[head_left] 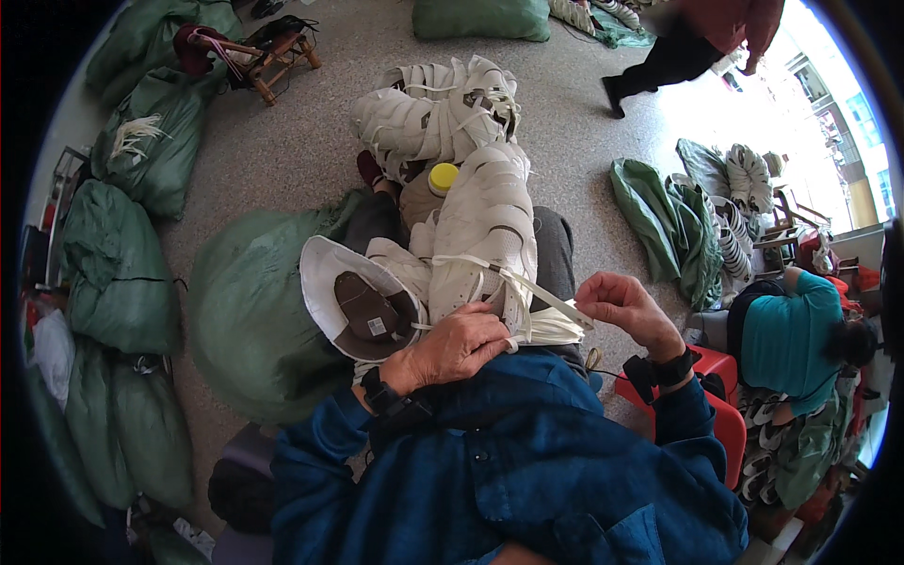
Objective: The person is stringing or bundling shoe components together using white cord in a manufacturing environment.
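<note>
A long nested stack of white shoe uppers point(488, 202) lies over my lap, pointing away from me. My left hand point(457, 344) is closed on the near edge of the closest shoe upper point(459, 287). Off to the right, my right hand point(626, 309) pinches the end of a flat white shoelace point(537, 290), drawn out taut from that upper. Under the lace sits a bundle of loose pale laces point(554, 327). Left of the stack is a white, open cloth-like piece point(320, 287) with a dark brown panel showing inside. Beyond it stands a container with a yellow lid point(443, 177).
More stacked uppers point(414, 122) lie ahead on the floor. A large green sack point(264, 311) bulges at my left, with several others along the wall. A red plastic stool point(720, 424) is at my right. One person in teal point(786, 325) sits nearby; another point(697, 42) walks at the far right.
</note>
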Demonstrator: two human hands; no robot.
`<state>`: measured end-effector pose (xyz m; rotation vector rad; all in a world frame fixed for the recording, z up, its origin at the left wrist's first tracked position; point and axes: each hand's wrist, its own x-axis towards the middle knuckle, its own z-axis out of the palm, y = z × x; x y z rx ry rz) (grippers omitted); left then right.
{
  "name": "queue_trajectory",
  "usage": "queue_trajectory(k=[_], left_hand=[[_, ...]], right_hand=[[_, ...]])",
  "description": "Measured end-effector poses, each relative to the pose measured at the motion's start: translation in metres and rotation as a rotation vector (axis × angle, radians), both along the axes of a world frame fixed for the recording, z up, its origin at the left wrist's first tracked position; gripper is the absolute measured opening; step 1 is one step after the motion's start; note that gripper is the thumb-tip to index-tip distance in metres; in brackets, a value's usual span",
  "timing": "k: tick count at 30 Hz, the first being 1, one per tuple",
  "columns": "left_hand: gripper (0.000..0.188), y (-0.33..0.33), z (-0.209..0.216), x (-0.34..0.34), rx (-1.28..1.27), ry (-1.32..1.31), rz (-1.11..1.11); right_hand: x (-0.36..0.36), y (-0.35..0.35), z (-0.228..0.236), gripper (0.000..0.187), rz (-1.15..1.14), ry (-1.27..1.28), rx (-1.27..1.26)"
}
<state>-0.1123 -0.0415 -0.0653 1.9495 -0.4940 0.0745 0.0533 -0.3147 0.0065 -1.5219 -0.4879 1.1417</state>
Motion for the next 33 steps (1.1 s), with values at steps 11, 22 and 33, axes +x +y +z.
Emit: queue_trajectory(k=[11, 22, 33], left_hand=[[0.01, -0.003, -0.007, -0.001, 0.032, -0.034, 0.005], [0.009, -0.005, -0.009, 0.0, 0.003, -0.032, 0.011], [0.008, -0.006, -0.007, 0.002, -0.013, -0.04, 0.017]], right_hand=[[-0.015, 0.059, -0.015, 0.012, 0.038, -0.864, -0.064], [-0.016, 0.069, -0.044, 0.014, 0.002, -0.965, 0.119], [-0.002, 0.021, -0.009, 0.02, 0.563, -0.688, -0.178]])
